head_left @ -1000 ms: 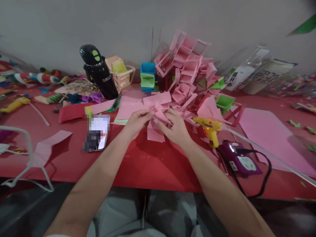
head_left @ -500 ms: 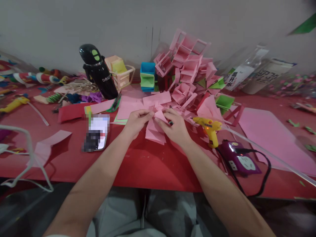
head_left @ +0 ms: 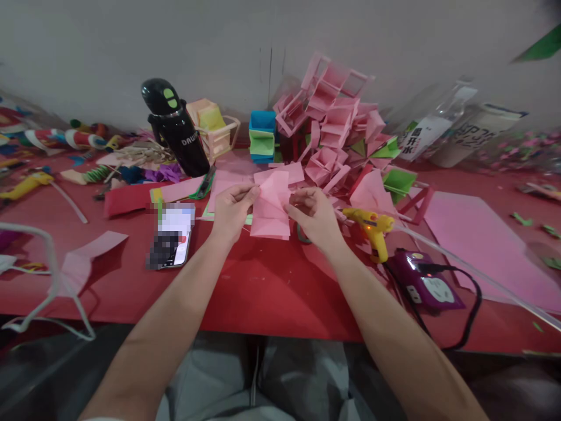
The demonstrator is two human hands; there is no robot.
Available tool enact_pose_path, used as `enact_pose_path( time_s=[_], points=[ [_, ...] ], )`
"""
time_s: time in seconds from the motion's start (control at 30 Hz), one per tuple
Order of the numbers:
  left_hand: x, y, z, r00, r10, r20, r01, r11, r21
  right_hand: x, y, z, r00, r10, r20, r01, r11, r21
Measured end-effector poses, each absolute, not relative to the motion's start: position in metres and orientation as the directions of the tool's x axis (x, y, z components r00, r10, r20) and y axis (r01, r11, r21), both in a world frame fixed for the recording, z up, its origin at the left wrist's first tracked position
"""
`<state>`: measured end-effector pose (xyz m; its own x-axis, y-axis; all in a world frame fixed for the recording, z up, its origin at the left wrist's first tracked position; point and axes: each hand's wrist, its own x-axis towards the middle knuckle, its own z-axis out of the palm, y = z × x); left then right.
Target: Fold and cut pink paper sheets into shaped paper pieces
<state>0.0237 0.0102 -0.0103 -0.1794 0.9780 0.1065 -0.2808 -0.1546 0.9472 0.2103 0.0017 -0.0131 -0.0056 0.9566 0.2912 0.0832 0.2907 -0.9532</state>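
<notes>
A creased piece of pink paper (head_left: 270, 204) is held up over the red table, its lower flap folded. My left hand (head_left: 233, 211) pinches its left edge between thumb and fingers. At the right edge, the thumb and fingertips of my right hand (head_left: 314, 217) close on the paper. Beneath the right hand, a dark loop, perhaps a scissors handle (head_left: 303, 235), partly shows. Behind the held piece lie flat pink sheets (head_left: 221, 178) and pink scraps.
Behind stands a heap of pink paper chairs (head_left: 335, 120) beside a blue and green paper piece (head_left: 262, 137). A black bottle (head_left: 179, 131) and a phone (head_left: 186, 234) are on the left. To the right lie a yellow glue gun (head_left: 372, 228) and a purple box (head_left: 427, 286) with a cable.
The pink paper has been raised and opened out, standing taller between my hands. Both hands have drawn slightly apart, the left moving left to the paper's edge.
</notes>
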Motion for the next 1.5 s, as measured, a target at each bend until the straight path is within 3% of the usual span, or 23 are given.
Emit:
enact_pose_path(
  time_s=[0.1, 0.23, 0.93, 1.5],
  points=[
    [0.024, 0.010, -0.011, -0.142, 0.980, 0.139, -0.231, -0.169, 0.958, 0.211, 0.003, -0.011, -0.078, 0.986, 0.145, 0.006, 0.146, -0.989],
    [0.024, 0.010, -0.011, -0.066, 0.981, 0.183, -0.226, -0.193, 0.955, 0.213, 0.002, -0.006, -0.067, 0.991, 0.114, -0.014, 0.114, -0.993],
    [0.023, 0.012, -0.011, -0.181, 0.975, 0.128, -0.259, -0.172, 0.950, 0.214, 0.002, -0.013, -0.189, 0.950, 0.247, 0.001, 0.251, -0.968],
    [0.023, 0.009, -0.011, -0.276, 0.922, 0.271, 0.144, -0.239, 0.960, 0.213, 0.001, -0.016, -0.236, 0.944, 0.229, -0.011, 0.233, -0.972]
  ],
)
